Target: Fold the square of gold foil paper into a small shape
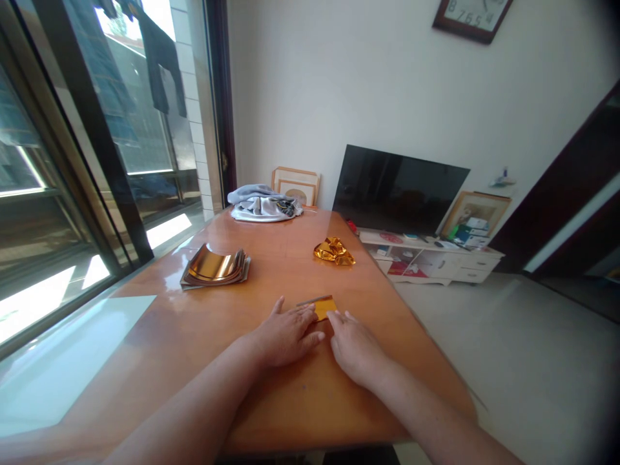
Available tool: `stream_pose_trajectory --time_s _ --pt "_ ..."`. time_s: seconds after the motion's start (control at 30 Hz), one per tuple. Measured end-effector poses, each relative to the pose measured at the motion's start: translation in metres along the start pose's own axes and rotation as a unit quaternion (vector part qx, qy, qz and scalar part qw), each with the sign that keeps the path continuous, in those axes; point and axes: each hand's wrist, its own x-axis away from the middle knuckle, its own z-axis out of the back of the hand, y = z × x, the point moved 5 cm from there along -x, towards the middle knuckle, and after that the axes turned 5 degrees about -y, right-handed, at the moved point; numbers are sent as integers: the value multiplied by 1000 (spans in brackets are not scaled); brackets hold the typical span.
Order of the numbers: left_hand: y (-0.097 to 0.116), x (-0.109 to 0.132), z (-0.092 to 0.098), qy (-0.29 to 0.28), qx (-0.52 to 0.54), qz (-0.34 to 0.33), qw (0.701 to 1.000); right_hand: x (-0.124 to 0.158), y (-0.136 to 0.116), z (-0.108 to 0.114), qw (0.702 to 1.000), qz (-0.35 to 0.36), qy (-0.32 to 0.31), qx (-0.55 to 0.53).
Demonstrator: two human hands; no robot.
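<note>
A small folded square of gold foil paper (324,308) lies on the wooden table (271,261) between my hands. My left hand (283,336) rests flat on the tabletop, its fingertips at the left edge of the foil. My right hand (356,349) lies to the right, with its fingertips at the foil's near corner. Beyond them, a curled stack of gold foil sheets (216,268) sits to the left. A crumpled piece of gold foil (334,252) lies straight ahead.
A grey cloth bundle (264,206) lies at the table's far end. Behind the table, a dark flat-screen TV (400,187) stands on a low white cabinet (431,261) among framed pictures. Glass window panes (121,129) run along the left side.
</note>
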Motion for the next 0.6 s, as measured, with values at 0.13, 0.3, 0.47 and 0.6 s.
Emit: stream_pose_trajectory --time_s 0.13,0.3,0.47,0.6 --pt "-3 1 7 1 37 0 999 -1 -2 -2 1000 16 -2 -3" --pt "-6 1 9 14 50 -3 999 -4 1 1 1000 7 1 -2" --pt "-10 -3 8 41 15 -30 999 -8 6 6 1000 2 -10 -11" --pt "-18 -6 15 86 -21 -19 996 -9 2 7 1000 21 -6 -10"
